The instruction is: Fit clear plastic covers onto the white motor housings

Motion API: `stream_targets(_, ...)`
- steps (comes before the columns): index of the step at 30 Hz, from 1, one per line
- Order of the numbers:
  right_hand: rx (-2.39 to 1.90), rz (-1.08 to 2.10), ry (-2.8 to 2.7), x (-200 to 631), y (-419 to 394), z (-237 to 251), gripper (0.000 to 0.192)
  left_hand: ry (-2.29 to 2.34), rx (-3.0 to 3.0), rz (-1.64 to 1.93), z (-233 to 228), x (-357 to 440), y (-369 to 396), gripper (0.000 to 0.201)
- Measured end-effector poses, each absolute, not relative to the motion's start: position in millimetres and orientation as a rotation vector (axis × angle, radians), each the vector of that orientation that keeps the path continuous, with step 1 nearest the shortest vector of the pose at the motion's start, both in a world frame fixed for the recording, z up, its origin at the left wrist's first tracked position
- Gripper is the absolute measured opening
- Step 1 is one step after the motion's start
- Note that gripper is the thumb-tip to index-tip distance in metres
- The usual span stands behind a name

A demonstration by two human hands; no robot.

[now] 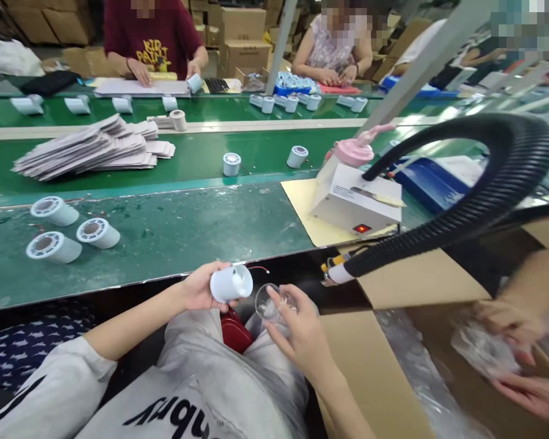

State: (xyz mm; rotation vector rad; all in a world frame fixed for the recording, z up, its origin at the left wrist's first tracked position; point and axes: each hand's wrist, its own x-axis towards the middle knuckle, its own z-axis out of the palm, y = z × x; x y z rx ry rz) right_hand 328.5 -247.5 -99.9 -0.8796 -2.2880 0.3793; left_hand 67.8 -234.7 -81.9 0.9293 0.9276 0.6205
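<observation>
My left hand [199, 286] grips a small white cylindrical part [231, 283] with a thin red wire trailing from it, held over my lap with its open end toward the right. My right hand [297, 326] holds a clear round plastic piece [266, 303] just to the right of and below the white part, nearly touching it. Both hands hover above my grey trousers, in front of the green belt edge.
Three similar white cylinders [55, 211] lie on the green conveyor [174, 225] at left, with a stack of flat cartons [91, 149] behind. A white box unit [354, 201], a black corrugated hose [485, 201] and an open cardboard box [393, 360] stand right; another person's hands [512, 317] reach into it. Two people work opposite.
</observation>
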Motion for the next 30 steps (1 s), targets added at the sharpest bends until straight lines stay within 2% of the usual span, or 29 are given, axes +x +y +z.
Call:
stream_targets(3, -0.983, 0.158, -2.387, 318, -249, -102, 0.049, 0.864, 0.942, 0.443, -88, 87, -243, 0.045)
stream_targets(5, -1.086, 0.119, -2.420, 313, -250, -103, 0.048, 0.883, 1.019, 0.413, -87, 93, -244, 0.029)
stream_targets(7, -1.149, 0.192, -2.431, 312, -251, -102, 0.041, 0.951, 1.150, 0.456, -81, 93, -245, 0.017)
stream_targets(9, -1.149, 0.394, -2.416, 314, -253, -99, 0.029, 1.084, 1.404, 0.527, -74, 92, -248, 0.015)
stream_targets(12, -1.098, 0.849, -2.286, 317, -257, -92, 0.005, 1.195, 1.706, 0.621, -70, 90, -254, 0.023)
stream_targets(13, -1.082, 0.977, -2.210, 318, -258, -90, 0.005, 1.182, 1.719, 0.650, -72, 90, -256, 0.027)
stream_targets(17, -1.138, 1.211, -1.873, 319, -258, -83, 0.026, 1.126, 1.720, 0.739, -87, 90, -258, 0.054)
stream_targets(23, -1.197, 1.471, -1.464, 323, -255, -87, 0.039, 0.927, 1.667, 0.619, -93, 90, -257, 0.069)
stream_targets(25, -1.134, 1.532, -1.396, 325, -255, -89, 0.037, 0.904, 1.542, 0.619, -90, 90, -260, 0.069)
stream_targets(27, -1.045, 1.502, -1.498, 327, -257, -89, 0.027, 0.928, 1.378, 0.649, -88, 91, -263, 0.069)
stream_targets(28, -1.006, 1.437, -1.609, 328, -259, -90, 0.025, 0.934, 1.298, 0.663, -88, 92, -265, 0.070)
stream_targets(30, -0.941, 1.241, -1.838, 332, -263, -90, 0.032, 0.928, 1.172, 0.663, -88, 92, -267, 0.074)
